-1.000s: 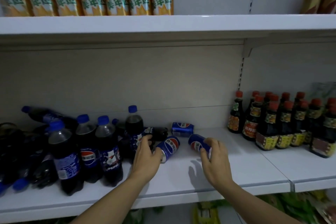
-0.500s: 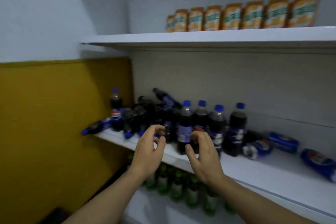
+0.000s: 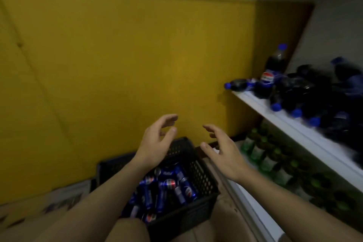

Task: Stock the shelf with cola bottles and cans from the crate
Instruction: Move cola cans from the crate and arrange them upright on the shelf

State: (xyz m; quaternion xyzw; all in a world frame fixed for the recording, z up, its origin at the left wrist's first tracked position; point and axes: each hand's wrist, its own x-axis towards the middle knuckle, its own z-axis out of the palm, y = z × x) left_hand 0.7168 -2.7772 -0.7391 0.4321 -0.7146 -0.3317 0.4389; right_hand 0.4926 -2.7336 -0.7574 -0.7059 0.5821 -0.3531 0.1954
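A black perforated crate (image 3: 198, 173) sits on the floor below me, holding several blue cola cans (image 3: 169, 184). My left hand (image 3: 157, 139) and my right hand (image 3: 222, 151) hover above the crate, both empty with fingers spread and curled, palms facing each other. At the right, a white shelf (image 3: 290, 124) carries several dark cola bottles with blue caps (image 3: 302, 88), some upright, most lying in a heap. One upright bottle (image 3: 273, 68) stands at the shelf's left end.
A yellow wall (image 3: 117, 65) rises behind the crate. Green bottles (image 3: 269, 159) fill the lower shelf at the right. The floor is tan, with a patterned mat (image 3: 59, 200) at the left. My knee shows at the bottom edge.
My view has swung left and down from the shelf to the crate. Both hands left the cans and bottles on the shelf and now hang empty over the crate.
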